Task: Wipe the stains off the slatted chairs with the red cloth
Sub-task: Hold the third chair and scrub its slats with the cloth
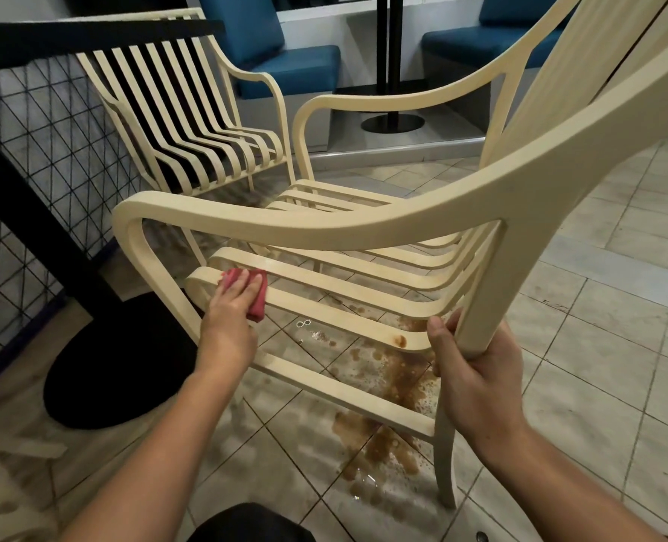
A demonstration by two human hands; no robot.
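The left hand [234,298] presses flat fingers on the red cloth [259,301] at the seat's front edge of the near slatted chair [324,224]. The right hand [477,369] grips its frame post. A brown stain [400,340] marks a slat near that hand.

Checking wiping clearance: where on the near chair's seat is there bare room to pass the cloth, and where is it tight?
Bare: the slat stretch between the red cloth under the left hand and the brown stain. Tight: by the right hand gripping the chair, beneath the armrest.
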